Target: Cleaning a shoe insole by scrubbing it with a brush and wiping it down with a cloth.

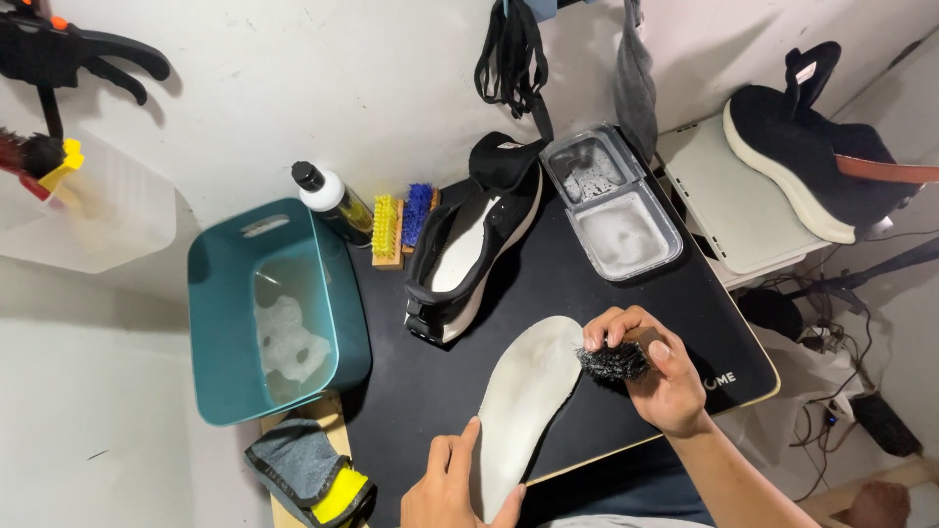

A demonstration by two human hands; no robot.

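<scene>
1. A black mat [587,293] covers the surface, set against a pale wall, with a cluttered corner of cables at the far right.
2. The right hand [650,376] has its fingers [611,328] clenched around a black-bristled brush [611,362], the bristles at the right edge of a white insole [523,406] that lies near the middle of the mat.
3. The left hand [450,484] lies flat, fingers spread and gripping nothing, pressing the near end of the insole down.
4. To do this step well, I judge: keep that near end pinned so the insole cannot skate, work the bristles in short strokes along its length, and use light pressure (the insole looks thin and bendy).
5. Just beyond the insole, a black shoe with a white sole [469,254] rests on the mat, opened up.
6. Far right of the shoe, a clear two-part tray [675,249] holds foamy white liquid in both compartments.
7. At the left, a teal tub [210,332] holds shallow water with patches of suds.
8. Between tub and shoe stand a bottle [333,200] and two small brushes, yellow and blue [401,225].
9. A second black shoe [812,147] sits at the far right.
</scene>
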